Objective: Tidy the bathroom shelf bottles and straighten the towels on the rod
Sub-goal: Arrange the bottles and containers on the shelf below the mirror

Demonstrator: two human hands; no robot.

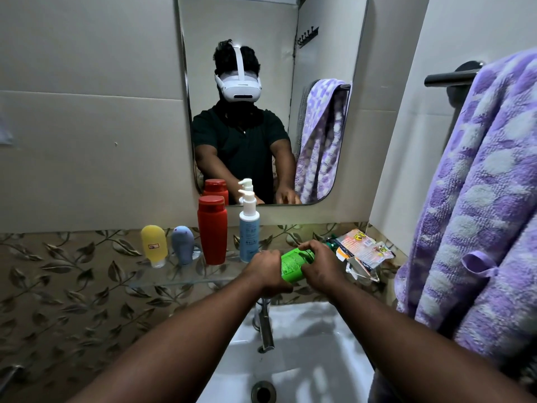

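- Together, left hand (266,271) and right hand (321,264) clamped the green bottle (295,263), fingers curled round it.
- Bottle was held over glass shelf (174,279), right of blue pump bottle (249,228).
- Long axis roughly sideways, tilted up rightward; cap end hidden.

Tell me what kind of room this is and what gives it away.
A bathroom, probably in a home. A white sink with a tap sits below a wall mirror, toiletry bottles stand on a glass shelf, and a purple towel hangs on a rod.
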